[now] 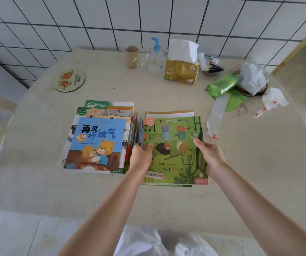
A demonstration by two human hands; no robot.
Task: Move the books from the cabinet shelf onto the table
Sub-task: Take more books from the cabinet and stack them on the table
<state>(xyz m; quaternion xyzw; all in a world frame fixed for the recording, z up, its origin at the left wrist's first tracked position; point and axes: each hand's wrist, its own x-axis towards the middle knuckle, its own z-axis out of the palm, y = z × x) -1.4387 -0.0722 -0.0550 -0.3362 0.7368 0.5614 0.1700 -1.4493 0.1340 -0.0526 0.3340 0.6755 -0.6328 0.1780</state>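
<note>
Two stacks of picture books lie side by side on the pale round table (100, 193). The left stack (100, 143) has a blue cover with two cartoon bears on top. On top of the right stack (174, 150) is a green cover, upside down to me. My left hand (142, 157) grips the right stack's left edge, thumb on the cover. At the stack's right edge my right hand (210, 154) holds on the same way. The cabinet shelf is out of view.
Along the far side by the tiled wall stand a round coaster (69, 80), a brown cup (131, 56), a pump bottle (155, 58) and a tissue pack (182, 70). A green bag roll (222, 85) and crumpled white plastic (252, 77) lie at the right.
</note>
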